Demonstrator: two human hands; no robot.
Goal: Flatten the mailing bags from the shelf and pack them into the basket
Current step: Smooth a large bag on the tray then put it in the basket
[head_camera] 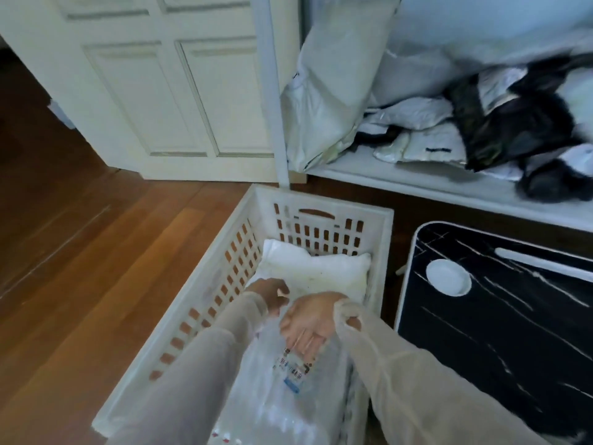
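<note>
Both hands are down inside the white slatted basket (224,274) that stands on the wooden floor (96,252). The right hand (309,326) lies flat, its grip spread with fingers apart, pressing on a clear mailing bag (288,390) with a printed label (293,370); the fingertips touch the bag just above that label. The left hand (271,295) sits just beside it, toward the basket's left wall, fingers curled inward; whether its grip pinches the bag's upper edge cannot be told, since the sleeve and the other hand hide the contact. The clear bag fills the near half of the basket, reaching from under the hands to the near rim. Beyond the hands, against the far wall of the basket, lies a white padded bag (317,271). More mailing bags (417,136), white, silver and black, are heaped on the low white shelf (401,184) at the upper right, one tall white bag (330,81) leaning upright at its left end. A black marbled tray table (500,316) with a white dish (447,277) stands right of the basket.
</note>
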